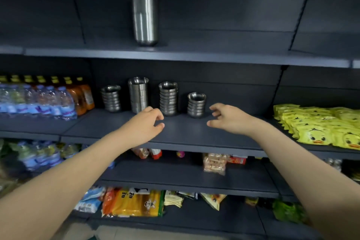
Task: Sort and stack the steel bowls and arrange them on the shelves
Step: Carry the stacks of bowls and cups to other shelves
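Observation:
Four stacks of steel bowls stand in a row at the back of the middle shelf (pixel 183 130): a short stack (pixel 111 98) at the left, a tall smooth stack (pixel 138 94), a ribbed stack (pixel 168 98) and a short stack (pixel 196 105) at the right. One more tall stack (pixel 145 18) stands on the upper shelf (pixel 214 58). My left hand (pixel 145 124) hovers over the middle shelf just in front of the two centre stacks, fingers loosely curled and empty. My right hand (pixel 227 118) hangs open to the right of the rightmost stack, touching nothing.
Water bottle packs (pixel 37 101) and orange drink bottles (pixel 81 95) fill the middle shelf's left end. Yellow duck-print packets (pixel 319 124) lie at its right end. Snack bags (pixel 132 202) sit on the lower shelves.

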